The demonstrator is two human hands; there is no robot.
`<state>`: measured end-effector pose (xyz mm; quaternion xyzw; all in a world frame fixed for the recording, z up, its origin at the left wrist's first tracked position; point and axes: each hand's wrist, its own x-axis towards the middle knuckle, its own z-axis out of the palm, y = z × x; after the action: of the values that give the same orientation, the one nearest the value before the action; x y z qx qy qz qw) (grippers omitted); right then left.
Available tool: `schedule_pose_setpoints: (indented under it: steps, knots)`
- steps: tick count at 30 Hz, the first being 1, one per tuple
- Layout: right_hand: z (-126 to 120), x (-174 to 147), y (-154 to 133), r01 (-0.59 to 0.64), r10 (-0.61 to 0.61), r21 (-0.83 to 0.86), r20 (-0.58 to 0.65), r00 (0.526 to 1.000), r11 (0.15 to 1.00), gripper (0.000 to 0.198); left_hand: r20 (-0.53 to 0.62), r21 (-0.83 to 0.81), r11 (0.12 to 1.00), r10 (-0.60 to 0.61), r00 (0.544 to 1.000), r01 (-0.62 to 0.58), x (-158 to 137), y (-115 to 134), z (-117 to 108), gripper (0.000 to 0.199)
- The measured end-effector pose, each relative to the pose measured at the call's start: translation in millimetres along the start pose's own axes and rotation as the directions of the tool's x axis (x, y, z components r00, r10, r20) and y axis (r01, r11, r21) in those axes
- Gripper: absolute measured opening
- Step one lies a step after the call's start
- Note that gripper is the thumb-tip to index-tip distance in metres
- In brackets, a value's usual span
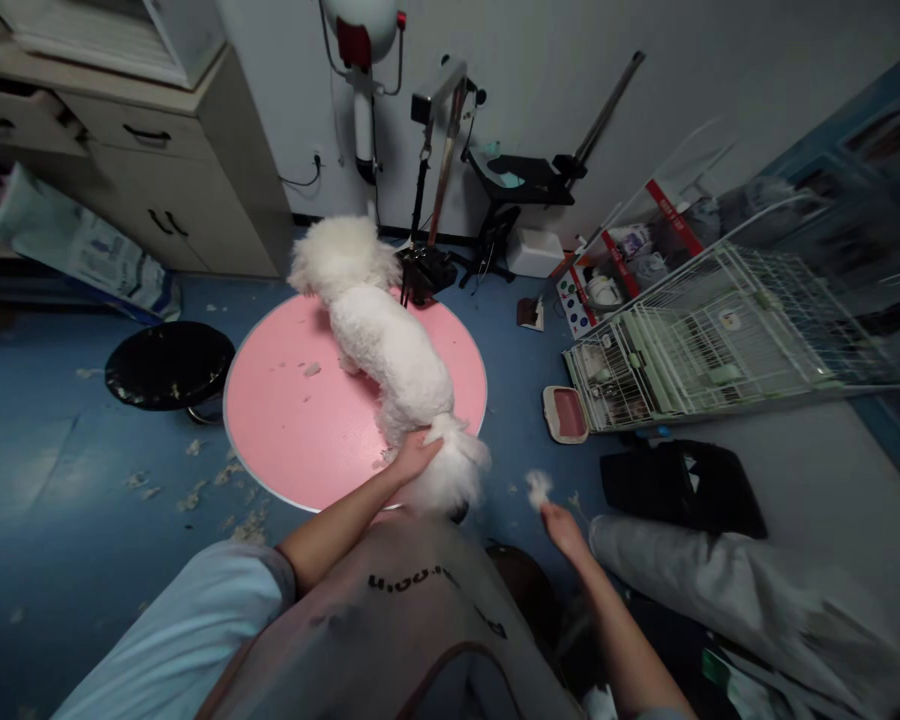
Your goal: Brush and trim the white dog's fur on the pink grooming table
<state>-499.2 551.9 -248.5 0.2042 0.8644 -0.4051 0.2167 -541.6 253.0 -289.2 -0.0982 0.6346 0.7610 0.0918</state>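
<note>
A white dog (390, 345) with a fluffy head and short-clipped back stands on a round pink grooming table (285, 400), facing away from me. My left hand (418, 455) grips the base of its bushy tail (450, 475), the thumb lying over the fur. Off the table's right side, my right hand (562, 528) pinches a tuft of white fur (539, 488) above the floor. Small clumps of cut fur (312, 369) lie on the pink top. A grey apron (390, 620) covers my front.
A black round stool (169, 365) stands left of the table. Cut fur (247, 525) litters the blue floor. Wire cages (682, 340) and a black bag (682, 485) are at right, near another person's grey trouser leg (720, 570). A grooming arm (450, 140) rises behind the dog.
</note>
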Motion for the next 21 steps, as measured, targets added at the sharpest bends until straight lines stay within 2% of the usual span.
schedule_pose_setpoints:
  steps: [2, 4, 6, 8, 10, 14, 16, 19, 21]
  knots:
    - [15.4, -1.6, -30.5, 0.027, -0.040, 0.226, 0.052, 0.998, 0.974, 0.037, -0.024, 0.010, 1.000, 0.026, 0.999, -0.026, 0.7, -1.9, 1.1, 0.029]
    - [46.4, -3.2, -62.5, 0.061, -0.131, 0.387, 0.158, 0.979, 0.920, 0.037, -0.046, 0.028, 0.999, 0.047, 0.998, -0.046, 0.6, -3.1, 1.9, 0.029]
    - [78.7, -4.7, -85.2, 0.075, -0.181, 0.409, 0.228, 0.957, 0.910, 0.039, -0.062, 0.050, 0.997, 0.055, 0.997, -0.052, -0.1, -3.6, 1.3, 0.029]
    - [100.1, -6.5, -93.6, 0.099, -0.200, 0.362, 0.251, 0.947, 0.927, 0.042, -0.059, 0.066, 0.997, 0.046, 0.997, -0.042, -1.1, -3.8, -1.0, 0.030]
    - [106.7, -8.8, -91.1, 0.105, -0.193, 0.303, 0.279, 0.941, 0.947, 0.043, -0.038, 0.075, 0.997, 0.020, 0.999, -0.017, -2.0, -4.7, -3.8, 0.032]
    - [98.7, -13.4, -81.6, -0.002, -0.110, 0.265, 0.405, 0.907, 0.964, 0.037, -0.017, 0.073, 0.997, 0.003, 1.000, -0.002, -1.4, -8.8, -7.3, 0.032]
    - [97.2, -14.8, -75.4, 0.000, -0.098, 0.221, 0.433, 0.896, 0.975, 0.035, -0.003, 0.062, 0.998, 0.013, 1.000, -0.013, -0.3, -10.3, -7.4, 0.031]
    - [94.3, -15.7, -50.1, 0.058, -0.078, 0.057, 0.462, 0.884, 0.997, 0.040, 0.038, 0.058, 0.998, 0.021, 0.999, -0.023, 0.8, -10.1, -7.1, 0.029]
    - [81.8, -16.0, -22.3, 0.080, -0.022, -0.121, 0.420, 0.907, 0.989, 0.041, 0.031, 0.073, 0.997, 0.017, 0.999, -0.019, 1.2, -8.8, -7.5, 0.028]
